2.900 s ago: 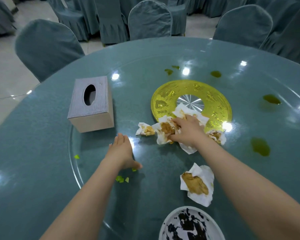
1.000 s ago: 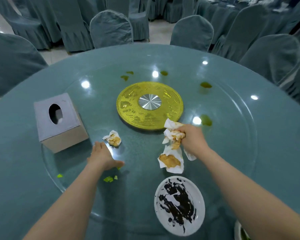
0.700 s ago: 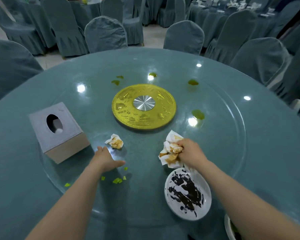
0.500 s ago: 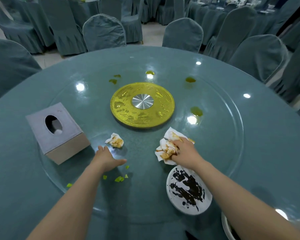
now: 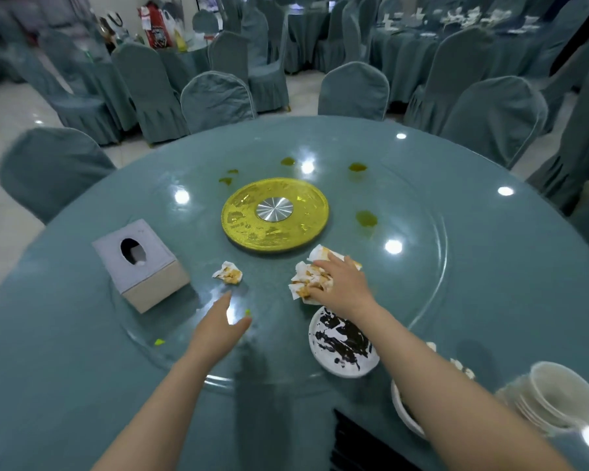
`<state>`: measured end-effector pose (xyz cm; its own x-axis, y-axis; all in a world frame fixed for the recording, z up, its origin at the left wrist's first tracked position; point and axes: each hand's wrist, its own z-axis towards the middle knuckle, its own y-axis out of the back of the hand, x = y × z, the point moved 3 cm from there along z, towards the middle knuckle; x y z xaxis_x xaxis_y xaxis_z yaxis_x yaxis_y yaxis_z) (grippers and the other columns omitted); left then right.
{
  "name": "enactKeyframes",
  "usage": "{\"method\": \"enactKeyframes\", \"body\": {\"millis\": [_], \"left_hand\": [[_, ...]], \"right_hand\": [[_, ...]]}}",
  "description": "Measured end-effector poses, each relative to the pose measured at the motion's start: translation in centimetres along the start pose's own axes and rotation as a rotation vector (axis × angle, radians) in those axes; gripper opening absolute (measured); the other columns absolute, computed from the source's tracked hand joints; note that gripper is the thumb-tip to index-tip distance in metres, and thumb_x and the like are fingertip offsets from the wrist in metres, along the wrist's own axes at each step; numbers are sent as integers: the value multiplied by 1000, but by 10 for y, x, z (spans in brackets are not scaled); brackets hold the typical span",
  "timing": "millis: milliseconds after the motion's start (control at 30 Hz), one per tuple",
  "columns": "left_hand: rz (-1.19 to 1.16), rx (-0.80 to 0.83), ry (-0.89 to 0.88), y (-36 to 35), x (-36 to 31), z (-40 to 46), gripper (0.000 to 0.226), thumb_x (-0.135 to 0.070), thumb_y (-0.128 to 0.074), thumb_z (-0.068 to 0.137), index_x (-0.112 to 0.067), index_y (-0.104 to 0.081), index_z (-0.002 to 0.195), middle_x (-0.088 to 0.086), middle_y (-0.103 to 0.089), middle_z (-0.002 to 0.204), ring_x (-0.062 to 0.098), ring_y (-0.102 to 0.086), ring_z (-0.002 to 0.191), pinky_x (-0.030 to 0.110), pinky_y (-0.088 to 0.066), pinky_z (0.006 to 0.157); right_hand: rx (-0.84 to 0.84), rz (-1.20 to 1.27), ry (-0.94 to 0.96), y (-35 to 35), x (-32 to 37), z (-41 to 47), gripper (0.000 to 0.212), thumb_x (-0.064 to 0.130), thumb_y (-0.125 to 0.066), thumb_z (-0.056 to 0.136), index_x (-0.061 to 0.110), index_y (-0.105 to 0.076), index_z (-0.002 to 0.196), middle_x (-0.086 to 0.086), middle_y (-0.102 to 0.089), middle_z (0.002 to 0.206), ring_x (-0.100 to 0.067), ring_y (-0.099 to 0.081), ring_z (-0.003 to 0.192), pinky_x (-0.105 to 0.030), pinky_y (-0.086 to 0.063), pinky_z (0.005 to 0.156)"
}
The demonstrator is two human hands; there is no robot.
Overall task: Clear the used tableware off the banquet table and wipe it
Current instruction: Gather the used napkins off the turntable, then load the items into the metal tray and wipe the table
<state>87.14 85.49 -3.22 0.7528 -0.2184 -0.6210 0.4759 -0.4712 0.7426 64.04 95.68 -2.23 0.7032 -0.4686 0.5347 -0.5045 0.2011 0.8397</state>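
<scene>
My right hand (image 5: 342, 283) presses down on a wad of stained white tissues (image 5: 308, 280) on the glass turntable (image 5: 432, 266), just beyond a white plate smeared with dark sauce (image 5: 342, 345). My left hand (image 5: 220, 326) lies flat and open on the glass, holding nothing. A separate crumpled stained tissue (image 5: 228, 274) lies just beyond its fingertips. Green sauce spots (image 5: 366, 218) dot the glass around the gold centre disc (image 5: 274, 214).
A grey tissue box (image 5: 140, 263) stands at the left on the turntable. A stack of white bowls (image 5: 558, 399) and another bowl (image 5: 403, 413) sit at the near right edge. Small green scraps (image 5: 159, 342) lie near my left hand. Covered chairs ring the table.
My right hand dragged the tissues from the gold disc toward the sauce plate, gathering another tissue into the wad. The view tilted up, showing the bowls at right. My left hand barely moved.
</scene>
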Motion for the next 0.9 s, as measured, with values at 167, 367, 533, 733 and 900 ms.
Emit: {"method": "enactKeyframes", "body": {"millis": [167, 367, 533, 733, 900], "left_hand": [[-115, -67, -9, 5, -12, -54, 69, -28, -63, 90, -19, -28, 149, 2, -34, 153, 19, -33, 139, 30, -27, 109], [-220, -168, -20, 17, 2, -119, 66, -20, -65, 89, -18, -32, 147, -4, -40, 148, 4, -41, 126, 16, -30, 97], [-296, -261, 53, 38, 35, -172, 62, -17, -64, 90, -16, -35, 146, 1, -47, 143, 8, -42, 131, 15, -27, 101], [-387, -304, 128, 41, 72, -227, 55, -6, -61, 91, -8, -40, 141, 9, -50, 140, 6, -44, 122, 21, -30, 106], [-437, -249, 137, 32, 92, -290, 51, -2, -59, 91, -6, -43, 138, 11, -53, 135, 14, -47, 125, 31, -34, 109]], "right_hand": [[-36, 178, 103, -6, 20, -44, 51, 34, -64, 82, 22, -54, 131, 1, -47, 140, -20, -37, 132, -34, -29, 109], [105, 252, 156, -38, 64, -69, 47, 30, -64, 85, 18, -55, 130, -1, -50, 139, -19, -40, 133, -30, -28, 110], [136, 348, 178, -71, 98, -95, 37, 19, -65, 85, 17, -61, 121, 1, -60, 129, -16, -51, 122, -13, -28, 92], [161, 338, 171, -96, 95, -152, 30, 18, -61, 89, 15, -63, 119, 2, -63, 125, -14, -54, 119, -13, -31, 92], [126, 338, 82, -105, 73, -213, 29, 18, -62, 88, 16, -63, 117, 1, -64, 123, -15, -56, 117, -21, -35, 97]]}}
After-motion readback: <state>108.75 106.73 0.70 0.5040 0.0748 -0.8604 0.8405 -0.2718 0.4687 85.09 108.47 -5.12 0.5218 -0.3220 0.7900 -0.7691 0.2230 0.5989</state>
